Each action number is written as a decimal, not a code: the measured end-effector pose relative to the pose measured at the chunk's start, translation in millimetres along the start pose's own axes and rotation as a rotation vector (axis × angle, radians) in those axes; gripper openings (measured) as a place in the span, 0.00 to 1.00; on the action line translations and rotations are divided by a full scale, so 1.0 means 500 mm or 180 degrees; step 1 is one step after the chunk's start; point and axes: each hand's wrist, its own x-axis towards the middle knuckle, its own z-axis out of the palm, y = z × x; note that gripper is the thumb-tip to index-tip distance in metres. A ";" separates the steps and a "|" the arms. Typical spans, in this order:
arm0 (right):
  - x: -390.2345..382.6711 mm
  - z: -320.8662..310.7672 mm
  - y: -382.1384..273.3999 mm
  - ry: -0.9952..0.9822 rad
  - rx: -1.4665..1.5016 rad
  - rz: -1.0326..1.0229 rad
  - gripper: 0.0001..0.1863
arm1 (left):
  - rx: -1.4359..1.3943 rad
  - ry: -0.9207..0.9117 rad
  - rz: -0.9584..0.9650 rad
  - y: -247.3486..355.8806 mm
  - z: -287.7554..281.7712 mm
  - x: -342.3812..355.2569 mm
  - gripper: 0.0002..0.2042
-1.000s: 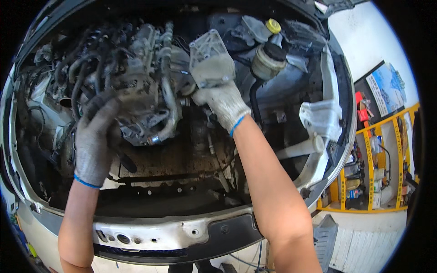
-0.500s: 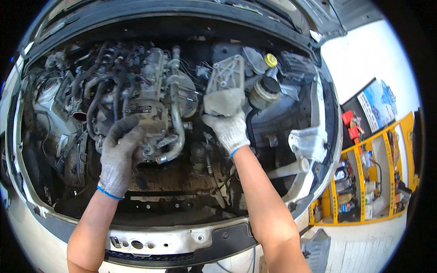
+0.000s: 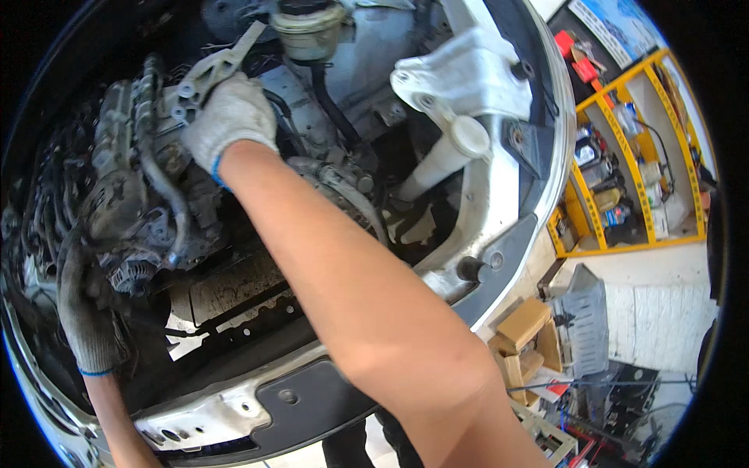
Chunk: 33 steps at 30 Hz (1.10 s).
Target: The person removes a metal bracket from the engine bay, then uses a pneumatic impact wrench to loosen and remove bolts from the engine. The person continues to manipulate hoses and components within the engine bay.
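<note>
My right hand [image 3: 234, 117], in a white knit glove, is closed around a grey metal bracket [image 3: 221, 69] with cut-outs and round holes along its edge. The bracket is tilted, just right of the engine's metal pipe [image 3: 148, 129], below and left of a reservoir [image 3: 308, 31] with a dark cap. My left hand [image 3: 84, 312], in a dirty grey glove, reaches into the engine bay at the near left side of the engine [image 3: 113, 207]. Its fingers blend into the dark parts there, so I cannot tell what they touch.
A white metal mount [image 3: 472, 74] and a pale filler neck [image 3: 452, 152] stand at the bay's right side. The car's front crossmember [image 3: 211, 409] runs under my arms. Beyond the car are a yellow shelf [image 3: 608, 222] with bottles and an open cardboard box [image 3: 524, 324].
The view has swung right and closer. The bracket has turned from its broad face to a steep, edge-on tilt in my right hand. My left hand has gone lower beside the engine.
</note>
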 end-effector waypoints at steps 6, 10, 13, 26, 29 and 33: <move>0.018 0.013 -0.001 0.0019 0.0446 0.0206 0.35 | -0.0128 0.0015 0.0196 -0.014 -0.030 0.004 0.26; 0.005 -0.002 -0.005 0.0016 0.0590 0.0027 0.33 | 0.0336 0.0223 0.0112 -0.006 -0.014 -0.002 0.24; -0.013 -0.033 -0.022 -0.0199 0.1001 0.0082 0.32 | 0.2011 0.0177 0.1393 0.001 0.006 -0.009 0.22; 0.203 -0.439 0.046 -0.1495 -0.0602 -0.0587 0.13 | 0.1218 0.0740 0.0142 -0.002 0.039 -0.037 0.19; 0.281 -0.466 0.179 -0.0815 -0.1961 -0.0388 0.13 | 0.2075 0.0492 -0.0225 -0.002 0.005 -0.046 0.21; 0.354 -0.456 0.330 -0.0630 -0.2524 -0.0020 0.13 | 0.2228 0.0462 -0.0564 -0.027 -0.051 -0.076 0.24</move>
